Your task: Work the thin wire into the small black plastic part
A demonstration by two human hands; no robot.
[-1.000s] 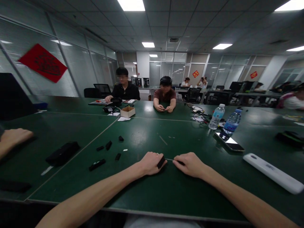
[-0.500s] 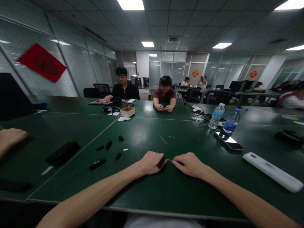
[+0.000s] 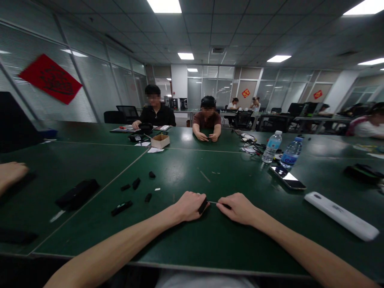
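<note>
My left hand [image 3: 190, 206] is closed around a small black block-shaped part [image 3: 203, 205] just above the green table [image 3: 180, 244]. Opposite it, my right hand [image 3: 239, 208] grips a screwdriver [image 3: 213, 202] with a thin metal shaft and a dark handle, mostly hidden in the fingers. The shaft points left and its tip meets the black part; whether it sits inside cannot be made out. Left of my hands lie several small black pieces [image 3: 136, 183] and a longer black piece [image 3: 121, 208].
At left are a black case [image 3: 78, 194] and another person's hand [image 3: 12, 174]. A phone [image 3: 287, 178], a long white device [image 3: 341, 216], water bottles [image 3: 272, 147] and cables [image 3: 251, 145] lie to the right. Two people sit across the table, near a small cardboard box [image 3: 160, 141].
The view has shifted very slightly. My two hands keep the same grip and position, with the screwdriver shaft still against the black part.
</note>
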